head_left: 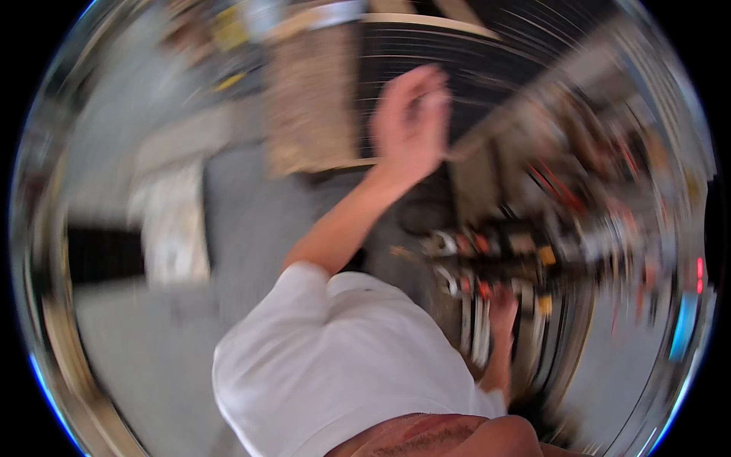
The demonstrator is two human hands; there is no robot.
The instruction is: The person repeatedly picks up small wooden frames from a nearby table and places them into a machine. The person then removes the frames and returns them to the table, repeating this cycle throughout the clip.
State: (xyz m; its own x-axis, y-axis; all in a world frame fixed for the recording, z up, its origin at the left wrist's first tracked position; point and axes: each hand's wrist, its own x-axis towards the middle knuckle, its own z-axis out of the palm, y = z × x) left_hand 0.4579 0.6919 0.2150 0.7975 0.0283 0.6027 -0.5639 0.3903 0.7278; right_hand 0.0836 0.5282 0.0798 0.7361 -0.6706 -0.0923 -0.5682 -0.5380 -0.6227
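A person in a white short-sleeved shirt (335,358) leans over a workspace, caught in a frame smeared by motion. The left hand (411,126) is raised well above the grey floor (251,221), fingers loosely spread and lightly curled, the palm seemingly empty; it hangs in front of a tan panel (312,99) and a dark ribbed surface (487,68) without clearly touching either. The forearm runs up from the shoulder toward the upper middle of the picture, so the long axis of that arm points away from the body and toward the far side of the scene.

The right hand (502,312) is low, at the person's right side, set against a stack of pale, edge-on discs or plates (480,327) that sits beneath a blurred row of small red, yellow and black items on a rack (533,259). Whether the right hand is closed on the stack or only rests on it cannot be told; the blur hides the fingers.

The stack lies below and to the right of the raised left hand, well apart from it, and just at the right hand, which is by far the nearer of the two. The discs stand on edge, their faces turned sideways. A pale, draped shape (171,221) stands at the left.
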